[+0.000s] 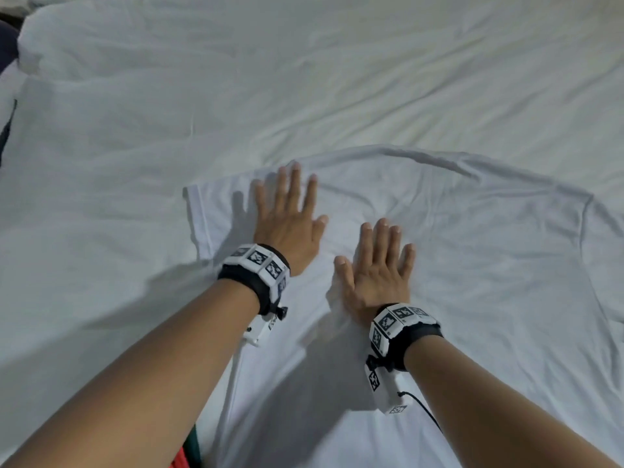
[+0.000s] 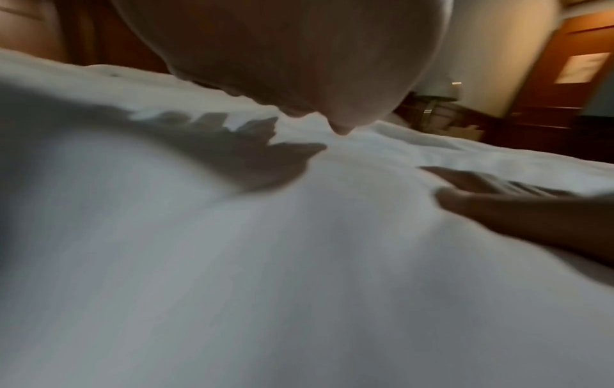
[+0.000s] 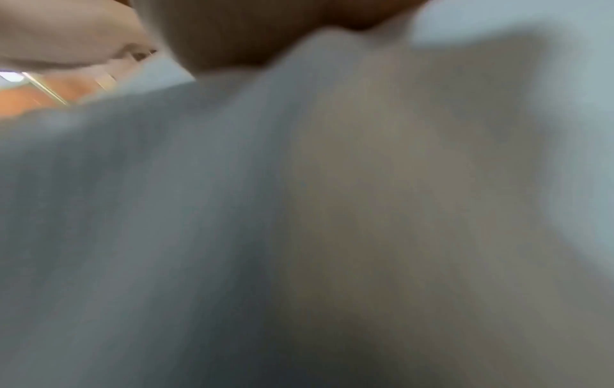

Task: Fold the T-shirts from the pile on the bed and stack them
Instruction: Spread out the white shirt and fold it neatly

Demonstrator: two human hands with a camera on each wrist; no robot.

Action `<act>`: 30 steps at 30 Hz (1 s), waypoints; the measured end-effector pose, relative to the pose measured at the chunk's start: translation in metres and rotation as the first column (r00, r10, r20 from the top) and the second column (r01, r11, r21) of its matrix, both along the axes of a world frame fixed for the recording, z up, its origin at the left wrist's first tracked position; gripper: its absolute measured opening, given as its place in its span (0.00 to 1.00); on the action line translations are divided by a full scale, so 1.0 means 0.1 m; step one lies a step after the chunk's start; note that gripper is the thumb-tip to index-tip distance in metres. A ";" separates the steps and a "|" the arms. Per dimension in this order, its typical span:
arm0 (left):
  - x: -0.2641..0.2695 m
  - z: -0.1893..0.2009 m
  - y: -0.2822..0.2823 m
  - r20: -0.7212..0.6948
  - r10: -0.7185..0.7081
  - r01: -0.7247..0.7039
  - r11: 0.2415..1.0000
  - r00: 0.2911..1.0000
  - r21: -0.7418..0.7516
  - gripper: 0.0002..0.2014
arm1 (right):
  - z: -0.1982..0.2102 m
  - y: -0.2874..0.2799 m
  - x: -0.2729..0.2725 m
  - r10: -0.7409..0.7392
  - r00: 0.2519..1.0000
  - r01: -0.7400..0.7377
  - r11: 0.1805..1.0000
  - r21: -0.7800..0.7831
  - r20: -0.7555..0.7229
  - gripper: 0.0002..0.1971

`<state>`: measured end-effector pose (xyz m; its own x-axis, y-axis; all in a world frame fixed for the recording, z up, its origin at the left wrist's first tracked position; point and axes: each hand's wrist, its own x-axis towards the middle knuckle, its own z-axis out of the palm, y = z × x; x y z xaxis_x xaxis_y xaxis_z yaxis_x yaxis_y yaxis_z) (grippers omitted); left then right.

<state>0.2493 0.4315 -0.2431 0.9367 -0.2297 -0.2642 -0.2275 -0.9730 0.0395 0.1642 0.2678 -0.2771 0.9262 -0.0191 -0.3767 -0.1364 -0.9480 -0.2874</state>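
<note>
A white T-shirt (image 1: 456, 251) lies spread flat on the white bed sheet (image 1: 236, 79), its left sleeve's hem at the left. My left hand (image 1: 287, 214) lies flat on the shirt near that sleeve, fingers straight and spread. My right hand (image 1: 378, 265) presses flat on the shirt's middle, just right of and nearer than the left. In the left wrist view my left hand (image 2: 299, 52) hangs over the white T-shirt (image 2: 232, 262), and my right hand (image 2: 498, 204) lies flat at the right. The right wrist view is a blur of white T-shirt (image 3: 299, 210).
A dark garment (image 1: 6, 49) shows at the far left edge of the bed. Red and green cloth (image 1: 189, 454) peeks out under my left forearm at the bottom. Wooden furniture and a lamp (image 2: 445, 92) stand beyond the bed.
</note>
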 end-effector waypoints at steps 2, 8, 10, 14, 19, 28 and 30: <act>-0.07 -0.01 -0.33 0.004 -0.179 0.179 0.984 0.984 -0.020 0.34 | 0.11 -0.15 0.05 0.066 0.998 -0.066 0.998 0.005 -0.012 0.38; 0.39 -0.28 -0.63 -0.072 -0.241 0.243 0.970 0.968 0.018 0.31 | 0.13 -1.18 0.44 0.228 0.970 -0.215 0.967 -0.134 0.086 0.32; 0.61 -0.31 -0.60 -0.073 -0.186 0.187 0.982 0.980 0.006 0.32 | 0.06 -1.55 0.58 0.214 0.974 -0.200 0.966 -0.166 0.071 0.33; 0.74 -0.27 -0.56 -0.050 -0.082 0.085 0.994 0.995 0.064 0.34 | 0.03 -2.00 0.71 -0.081 0.996 0.087 0.988 -0.128 0.048 0.35; 0.11 -0.06 -0.85 0.002 -0.033 0.033 0.999 0.999 0.036 0.35 | 0.10 -1.90 0.43 -0.265 0.963 0.268 0.958 -0.102 0.046 0.38; -1.96 -0.23 -0.61 -0.145 0.026 -0.026 1.000 0.989 -0.002 0.33 | 0.12 -1.44 -1.66 0.072 0.997 -0.073 0.994 -0.083 -0.019 0.32; -2.02 -0.23 -0.31 -0.132 0.226 -0.224 0.974 0.965 0.025 0.33 | 0.10 -1.67 -1.79 -0.080 0.997 0.077 0.989 -0.127 -0.017 0.32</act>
<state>0.0470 0.4006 -0.2657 0.9202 -0.0139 -0.3913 0.0038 -0.9990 0.0445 -0.0147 0.1010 -0.2666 0.9113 -0.1399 -0.3872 -0.2166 -0.9627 -0.1619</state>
